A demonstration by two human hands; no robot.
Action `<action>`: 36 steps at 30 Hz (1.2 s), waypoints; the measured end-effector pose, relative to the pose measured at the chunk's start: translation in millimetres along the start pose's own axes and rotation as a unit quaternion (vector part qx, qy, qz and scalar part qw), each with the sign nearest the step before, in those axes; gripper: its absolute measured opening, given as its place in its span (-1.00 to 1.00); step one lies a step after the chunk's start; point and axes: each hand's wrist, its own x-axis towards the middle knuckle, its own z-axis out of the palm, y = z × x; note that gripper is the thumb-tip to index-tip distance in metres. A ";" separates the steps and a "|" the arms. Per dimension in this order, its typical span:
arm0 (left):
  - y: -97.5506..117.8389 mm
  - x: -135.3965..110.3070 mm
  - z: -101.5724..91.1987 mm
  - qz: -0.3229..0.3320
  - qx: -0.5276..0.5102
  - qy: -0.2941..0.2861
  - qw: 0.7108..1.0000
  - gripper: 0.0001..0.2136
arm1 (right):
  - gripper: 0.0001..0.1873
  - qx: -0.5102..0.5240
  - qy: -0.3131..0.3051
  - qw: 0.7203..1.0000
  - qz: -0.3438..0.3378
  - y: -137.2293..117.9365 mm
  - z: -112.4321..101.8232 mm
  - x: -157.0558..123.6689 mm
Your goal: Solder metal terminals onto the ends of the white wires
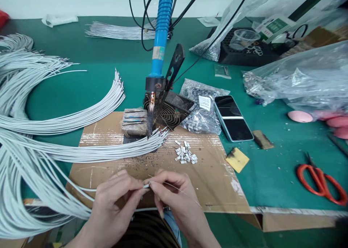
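My left hand (pixel 119 199) is closed in a pinch on the end of a white cable (pixel 147 185), just above the cardboard's front edge. Facing it, my right hand (pixel 174 192) pinches a thin wire (pixel 185 193) at that cable end; the wire trails over the hand toward the lower right. The fingertips hide most of the joint between the two. Past my hands lies a bundle of white cables (pixel 108 153), its tips under a blue-handled soldering iron (pixel 162 34) that points down. Small metal-and-white pieces (pixel 185 153) lie in a loose pile on the cardboard (pixel 209 172).
More white cable bundles (pixel 16 157) fill the left side. Near the iron are a coiled stand (pixel 168 114) and a grey block (pixel 134 121). Rightward lie a bag of parts (pixel 202 106), a phone (pixel 233 117), a yellow sponge (pixel 237 159) and red-handled scissors (pixel 320 181).
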 end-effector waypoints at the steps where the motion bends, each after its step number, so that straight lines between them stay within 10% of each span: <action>1: 1.0 1.0 -1.5 0.013 0.008 -0.008 1.000 -0.86 | -0.88 -0.031 0.010 0.999 -0.010 -5.5 1.1 -0.8; 6: 3.6 2.9 -5.5 0.039 0.033 -0.019 0.999 -0.84 | -0.85 -0.239 0.061 0.964 -0.097 -22.5 4.9 -3.3; 14: -4.7 2.6 -3.5 0.126 0.072 0.027 0.989 -0.69 | -0.58 -0.035 -0.009 0.999 0.041 1.9 -6.2 3.5; 24: 1.0 1.1 -7.2 -0.115 -0.069 -0.025 0.991 -0.78 | -0.87 -0.202 0.011 0.965 -0.170 -22.3 3.4 -2.6; 36: 1.4 0.0 -1.9 -0.033 -0.018 0.013 0.999 -0.86 | -0.85 -0.225 0.051 0.953 -0.198 -12.4 5.6 -1.0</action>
